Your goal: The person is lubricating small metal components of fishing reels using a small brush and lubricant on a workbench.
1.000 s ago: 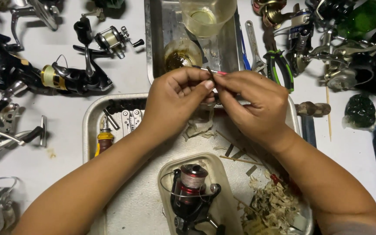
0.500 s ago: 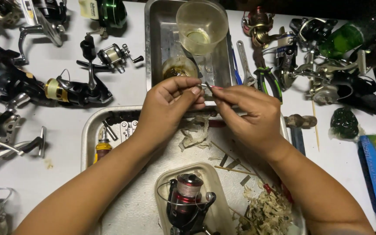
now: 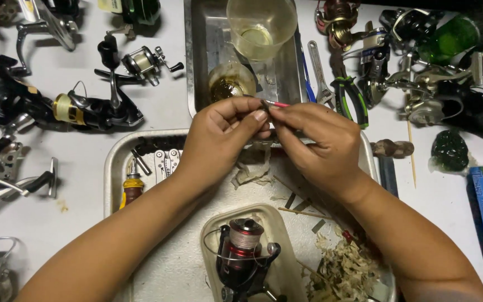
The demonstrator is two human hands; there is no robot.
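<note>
1. Head view: white worktable (image 3: 169,112) crowded with fishing reels; both hands meet over the metal tray (image 3: 115,168).
2. Left hand (image 3: 219,140) fingers pinched shut on a tiny part, too small to tell; right hand (image 3: 320,148) closed on a thin pink-handled tool (image 3: 279,104) touching it.
3. Since a second ago, hands barely shifted; tool tip now shows clearer — same fiddly step.
4. Room: tight. Clear cup (image 3: 261,28) just beyond, red reel (image 3: 244,251) in its small tray below the wrists.

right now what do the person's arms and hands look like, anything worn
Both forearms are bare, with no sleeves, gloves, watch or bracelets in view. The left hand and right hand show no rings that I can make out. Fingernails look short and unpainted.
</note>
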